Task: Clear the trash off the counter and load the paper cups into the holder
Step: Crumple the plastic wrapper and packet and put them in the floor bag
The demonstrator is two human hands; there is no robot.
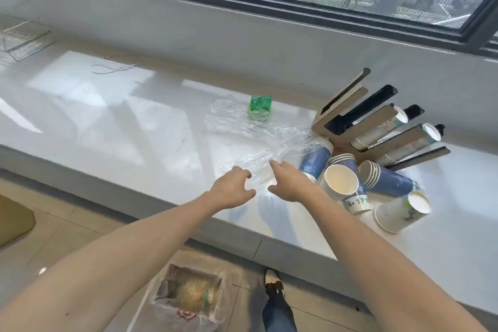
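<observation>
Crumpled clear plastic wrap (253,140) sprawls on the white counter (134,121), both hands' grip spread just above its near edge.

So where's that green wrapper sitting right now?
The green wrapper lies on the counter near the wall, at the far edge of the clear plastic sheet, left of the cup holder.

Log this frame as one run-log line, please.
phase: reaching for trash | left hand: open, empty | right hand: open, empty | target: clear plastic wrap on counter | loose cups: not loaded
</observation>
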